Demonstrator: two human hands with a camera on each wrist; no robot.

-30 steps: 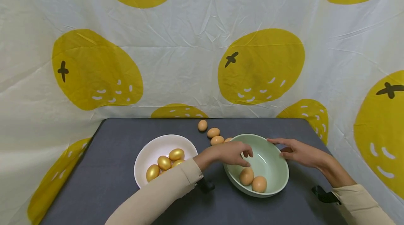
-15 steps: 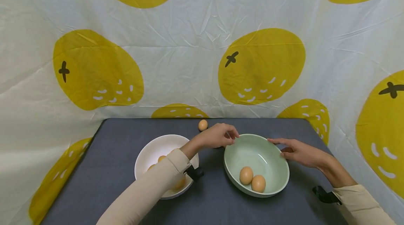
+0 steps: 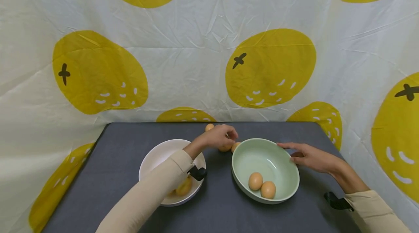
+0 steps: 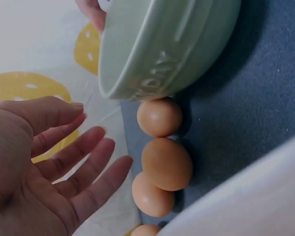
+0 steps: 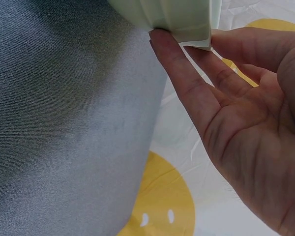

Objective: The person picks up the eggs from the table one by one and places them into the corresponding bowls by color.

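Note:
My left hand (image 3: 218, 136) hovers over the brown eggs behind the bowls, its fingers loosely bent and nothing held. In the left wrist view, a brown egg (image 4: 160, 117) sits against the green bowl (image 4: 187, 54), with another egg (image 4: 167, 163) beside it and more beyond. With my right hand (image 3: 314, 158) I hold the rim of the green bowl on its right side, thumb and fingers pinching the edge. Two brown eggs (image 3: 255, 181) lie inside that bowl. My left forearm partly covers the white bowl (image 3: 160, 153) and the golden eggs (image 3: 184, 187) in it.
A dark grey cloth (image 3: 121, 153) covers the table. One brown egg (image 3: 209, 127) is near the table's back edge. A white curtain (image 3: 190, 73) with yellow fruit prints hangs behind. Each wrist bears a black camera mount (image 3: 198, 172).
My left hand has left the green bowl, moving back and left to the eggs on the table. The right hand stays on the green bowl's rim.

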